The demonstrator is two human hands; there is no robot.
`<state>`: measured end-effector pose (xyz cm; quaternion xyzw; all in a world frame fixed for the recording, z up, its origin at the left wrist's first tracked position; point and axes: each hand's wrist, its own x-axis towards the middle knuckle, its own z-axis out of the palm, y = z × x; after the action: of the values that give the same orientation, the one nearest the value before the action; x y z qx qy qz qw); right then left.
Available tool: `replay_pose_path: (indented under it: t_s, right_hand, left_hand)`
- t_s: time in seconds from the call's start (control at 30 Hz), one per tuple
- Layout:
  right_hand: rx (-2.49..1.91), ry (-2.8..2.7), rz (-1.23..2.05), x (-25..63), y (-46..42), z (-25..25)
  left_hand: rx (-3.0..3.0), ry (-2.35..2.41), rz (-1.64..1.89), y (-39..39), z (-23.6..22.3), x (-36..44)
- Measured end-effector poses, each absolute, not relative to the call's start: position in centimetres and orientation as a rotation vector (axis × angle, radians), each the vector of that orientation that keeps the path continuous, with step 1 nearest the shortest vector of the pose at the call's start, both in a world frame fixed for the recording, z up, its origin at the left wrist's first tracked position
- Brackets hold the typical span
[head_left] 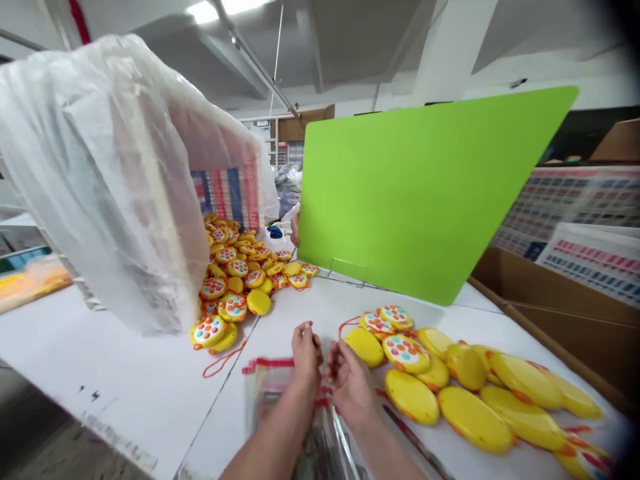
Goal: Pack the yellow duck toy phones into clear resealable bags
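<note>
My left hand (306,353) hovers above a pile of clear plastic bags (273,377) with red top strips, fingers curled inward. Close beside it, my right hand (350,383) has its fingers curled too, facing the left. Whatever the fingertips hold, if anything, is too small or see-through to make out. Just right of my right hand lie several yellow oval toys (411,397), some plain side up. Others, such as one patterned toy (406,353), show white faces with coloured dots. A red cord loop (347,325) comes from one of them.
On the left, a plastic-covered crate (145,200) lies tipped, spilling a heap of similar toys (237,268). A green board (415,193) stands behind a small wire stand (349,272). Part of another person's hand (295,228) shows at its left edge. A cardboard box (560,327) borders the right.
</note>
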<state>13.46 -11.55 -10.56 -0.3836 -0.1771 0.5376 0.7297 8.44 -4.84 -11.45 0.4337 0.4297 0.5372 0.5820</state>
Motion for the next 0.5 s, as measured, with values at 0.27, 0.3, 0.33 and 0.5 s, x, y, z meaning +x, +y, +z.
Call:
replay_pose_path:
  t_s: [0.27, 0.3, 0.33, 0.5]
  right_hand:
    - [-0.978, -0.815, 1.126, 10.9, -12.1, -12.2]
    - [-0.977, -0.929, 1.082, 10.8, -12.4, -12.0]
    - [-0.983, -1.081, 1.023, 10.6, -12.7, -11.9]
    - [-1.198, -1.817, 0.704, 10.4, -13.8, -12.3]
  left_hand:
    - [1.12, 1.033, 1.432, 0.2, -6.7, -0.9]
    - [1.1, 1.033, 1.458, 0.2, -6.7, -1.2]
    - [1.079, 1.028, 1.475, 0.1, -6.8, -1.1]
    - [1.042, 0.947, 1.43, -1.6, -7.9, 3.0]
